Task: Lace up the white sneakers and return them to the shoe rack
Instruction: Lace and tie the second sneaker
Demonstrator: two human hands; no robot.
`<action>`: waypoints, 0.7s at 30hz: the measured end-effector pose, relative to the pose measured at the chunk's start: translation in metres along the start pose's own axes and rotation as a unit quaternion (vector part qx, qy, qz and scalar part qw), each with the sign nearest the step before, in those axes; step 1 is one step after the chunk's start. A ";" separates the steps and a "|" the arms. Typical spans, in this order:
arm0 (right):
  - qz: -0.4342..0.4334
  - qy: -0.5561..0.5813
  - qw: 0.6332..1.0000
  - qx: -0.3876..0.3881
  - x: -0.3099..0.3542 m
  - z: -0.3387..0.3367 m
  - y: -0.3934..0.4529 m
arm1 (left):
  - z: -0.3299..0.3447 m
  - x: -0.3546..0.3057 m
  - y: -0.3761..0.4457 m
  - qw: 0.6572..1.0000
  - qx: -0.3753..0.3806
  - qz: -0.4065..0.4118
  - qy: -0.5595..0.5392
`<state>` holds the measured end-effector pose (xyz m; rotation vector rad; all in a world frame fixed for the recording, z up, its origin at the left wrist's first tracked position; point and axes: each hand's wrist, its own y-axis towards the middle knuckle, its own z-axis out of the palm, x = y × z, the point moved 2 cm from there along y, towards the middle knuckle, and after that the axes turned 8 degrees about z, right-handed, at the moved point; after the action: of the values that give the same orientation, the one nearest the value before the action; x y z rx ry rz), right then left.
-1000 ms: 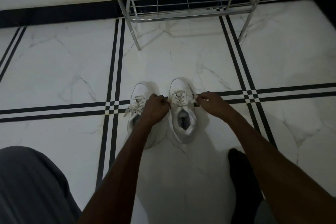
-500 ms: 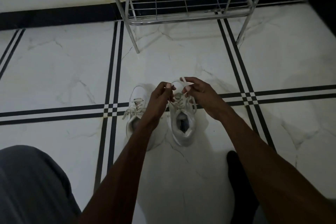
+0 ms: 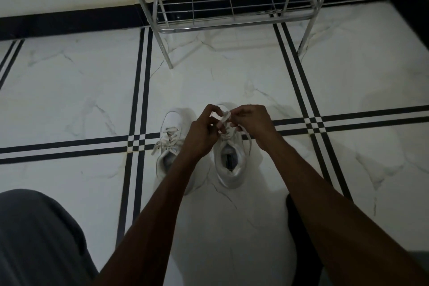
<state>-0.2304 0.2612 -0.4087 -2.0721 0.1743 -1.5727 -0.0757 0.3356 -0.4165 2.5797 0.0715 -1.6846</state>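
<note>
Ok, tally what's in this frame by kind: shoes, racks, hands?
White sneakers: 2, left one and right one, both on the floor
Metal shoe rack: 1
Hands: 2, left hand and right hand, both on the right sneaker's lace
Total: 5

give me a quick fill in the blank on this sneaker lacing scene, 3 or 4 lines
1. Both bare hands, left hand and right hand, pinch a white ____ above the right white sneaker.
2. The left white sneaker stands on the marble ____.
3. The silver metal wire shoe rack holds ____ shoes on its visible lower shelf.
4. The two sneakers' toes point ____ the rack.

Missing words: lace; floor; no; toward
</note>
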 end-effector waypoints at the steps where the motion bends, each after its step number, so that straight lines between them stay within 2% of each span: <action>1: -0.008 -0.009 1.000 0.009 0.000 0.001 0.000 | 0.000 0.001 0.001 1.000 -0.010 -0.001 -0.002; 7: -0.048 -0.050 0.990 0.126 -0.005 0.001 0.001 | 0.003 0.000 0.004 0.999 -0.022 0.005 0.025; 9: -0.059 -0.054 0.991 0.111 -0.005 0.001 0.001 | 0.005 0.002 0.005 0.999 -0.022 -0.005 0.046; 11: -0.066 -0.038 0.996 0.051 -0.004 0.002 0.001 | 0.006 0.005 0.006 0.998 -0.023 -0.024 0.054; 13: -0.049 0.013 0.999 0.012 -0.006 0.004 0.001 | 0.008 0.008 0.005 0.999 -0.025 -0.047 0.010; 16: -0.036 0.042 0.998 0.019 -0.008 0.003 0.000 | 0.004 0.014 0.002 0.994 -0.051 -0.089 -0.048; 18: -0.055 -0.018 0.998 0.040 -0.006 -0.001 -0.001 | 0.001 0.017 0.001 0.989 -0.070 -0.113 -0.066; 21: -0.118 -0.197 0.971 0.065 0.004 -0.003 -0.001 | 0.001 0.018 0.001 0.985 -0.088 -0.123 -0.078</action>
<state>-0.2325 0.2598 -0.4044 -2.3124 -0.3202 -1.2221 -0.0692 0.3343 -0.4331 2.3818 0.5253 -1.8581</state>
